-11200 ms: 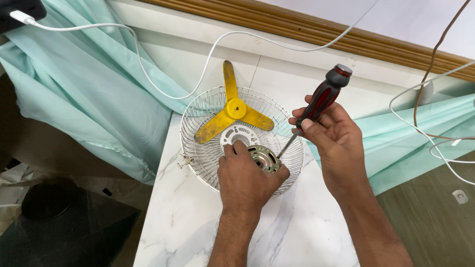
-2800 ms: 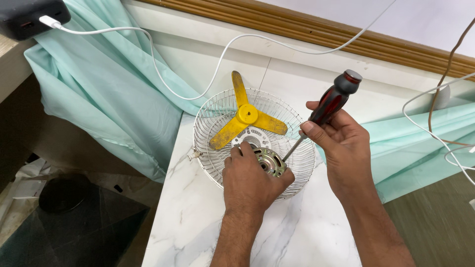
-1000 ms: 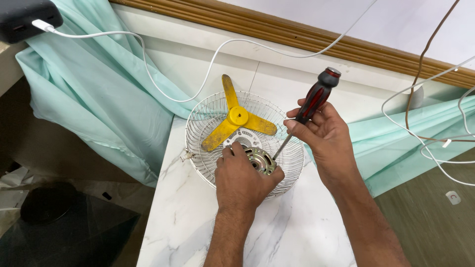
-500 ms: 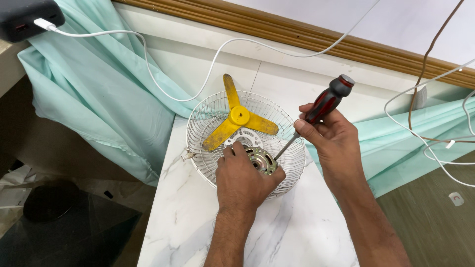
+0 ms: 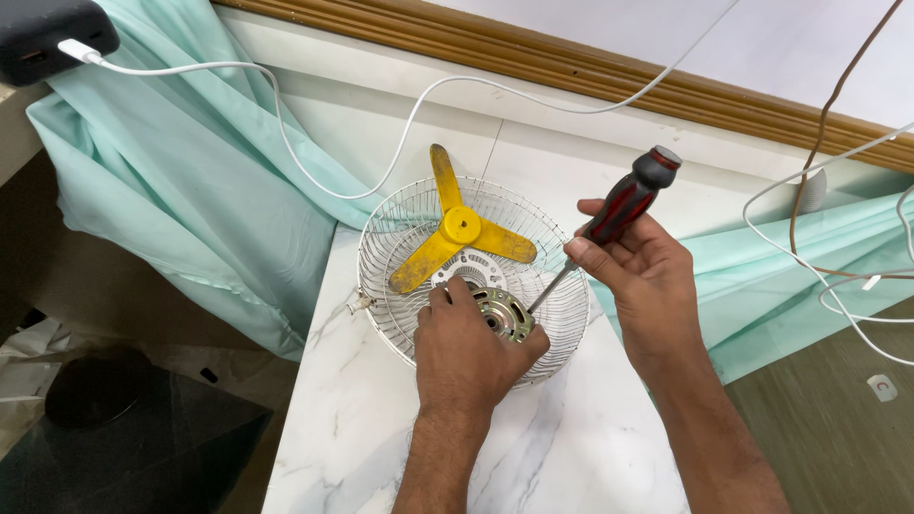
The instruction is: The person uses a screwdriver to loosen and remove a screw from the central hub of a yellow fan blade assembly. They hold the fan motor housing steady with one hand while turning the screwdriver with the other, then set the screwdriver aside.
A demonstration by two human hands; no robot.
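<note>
Left hand: the left hand (image 5: 468,350) lies palm-down over the near part of the round white wire fan guard (image 5: 390,249), fingers curled about the round metal motor housing (image 5: 502,312) and gripping it at its near side.
Right hand: the right hand (image 5: 640,278) is closed round the red-and-black handle of a screwdriver (image 5: 624,205), held tilted, handle up and to the right.
Screwdriver shaft: the thin steel shaft (image 5: 550,286) slants down and left from the right hand; its tip meets the right edge of the motor housing, just beside the left hand's fingers.
Motor housing: silver-gold disc with holes, seated in the fan guard, near its front; partly hidden under the left hand.
Fan blade: yellow three-bladed plastic fan blade (image 5: 459,231) lying inside the guard, just behind the motor housing; whether the two touch cannot be told.
Fan guard: rests dished-side up on the far end of the white marble-patterned tabletop (image 5: 590,447).
Cloth: pale green fabric (image 5: 181,181) draped to the left of the table and behind it on the right.
Cables: a white cable (image 5: 314,176) runs from a dark box (image 5: 48,38) at upper left across the cloth and wall; more white cable and a brown cable (image 5: 809,152) hang at right.
Wall trim: a wooden moulding (image 5: 571,71) runs across the top.
</note>
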